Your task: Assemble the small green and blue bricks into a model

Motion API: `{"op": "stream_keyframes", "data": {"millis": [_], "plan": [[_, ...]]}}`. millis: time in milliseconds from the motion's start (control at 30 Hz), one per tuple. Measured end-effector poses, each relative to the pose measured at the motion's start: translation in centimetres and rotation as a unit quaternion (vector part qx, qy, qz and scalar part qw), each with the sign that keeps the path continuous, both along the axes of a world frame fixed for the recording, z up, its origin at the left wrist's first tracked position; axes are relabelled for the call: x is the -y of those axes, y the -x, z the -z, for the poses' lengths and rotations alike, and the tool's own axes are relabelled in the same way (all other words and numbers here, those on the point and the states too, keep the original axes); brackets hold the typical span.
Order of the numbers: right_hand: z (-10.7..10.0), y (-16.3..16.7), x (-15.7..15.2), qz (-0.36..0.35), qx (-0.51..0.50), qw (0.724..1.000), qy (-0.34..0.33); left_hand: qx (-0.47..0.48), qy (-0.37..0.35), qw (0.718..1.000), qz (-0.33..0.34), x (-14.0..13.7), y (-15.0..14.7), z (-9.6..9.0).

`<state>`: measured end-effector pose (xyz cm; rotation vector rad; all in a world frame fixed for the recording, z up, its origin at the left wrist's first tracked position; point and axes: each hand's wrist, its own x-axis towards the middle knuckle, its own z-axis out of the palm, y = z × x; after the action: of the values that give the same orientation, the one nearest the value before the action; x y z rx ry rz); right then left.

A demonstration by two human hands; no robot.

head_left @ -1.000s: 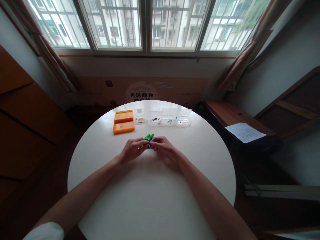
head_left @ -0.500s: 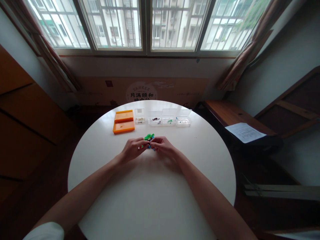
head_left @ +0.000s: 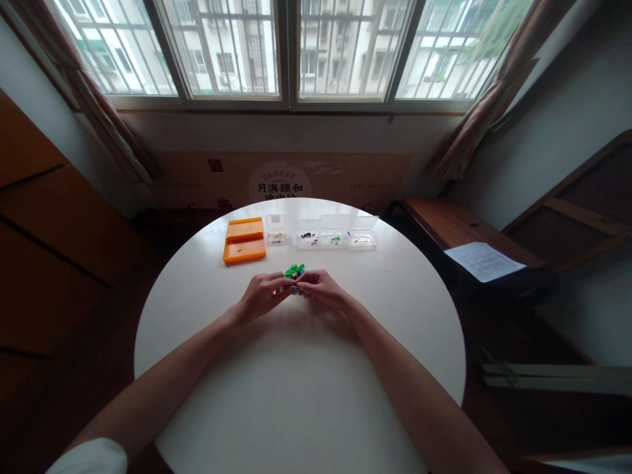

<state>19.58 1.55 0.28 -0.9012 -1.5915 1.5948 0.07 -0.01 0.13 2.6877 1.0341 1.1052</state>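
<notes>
Between my hands, over the white table (head_left: 296,388), is a small building-block model (head_left: 295,270) in green, blue and dark pieces. My left hand (head_left: 264,293) closes on it from the left, thumb and fingertips together. From the right, my right hand (head_left: 320,289) pinches at the same model, its fingertips meeting those of the left. The fingers cover the model's lower and middle parts, so any tiny piece held there cannot be made out.
Beyond the hands, an orange tray (head_left: 245,253) holds a tiny piece. To its right stand clear plastic boxes with lids raised: one with pale pieces (head_left: 277,238), one with dark pieces (head_left: 308,235), one with green pieces (head_left: 336,241). A paper (head_left: 484,261) lies on a wooden bench (head_left: 444,220).
My right fingertips have shifted very slightly at the model. Otherwise the hands, model and boxes stay in place.
</notes>
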Motion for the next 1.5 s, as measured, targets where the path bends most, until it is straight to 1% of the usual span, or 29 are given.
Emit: {"op": "stream_keyframes", "data": {"millis": [433,767,1500], "plan": [[-0.11,0.02,0.04,-0.004,0.009,1.0,-0.005,0.003,0.015,1.0,0.008,0.03,-0.01,-0.04],[-0.06,-0.05,0.07,0.002,-0.003,1.0,-0.004,0.006,0.007,1.0,-0.008,0.1,-0.06,-0.2],[-0.29,-0.09,0.14,0.004,0.002,1.0,0.011,0.003,-0.002,1.0,-0.009,0.09,-0.03,-0.12]]}}
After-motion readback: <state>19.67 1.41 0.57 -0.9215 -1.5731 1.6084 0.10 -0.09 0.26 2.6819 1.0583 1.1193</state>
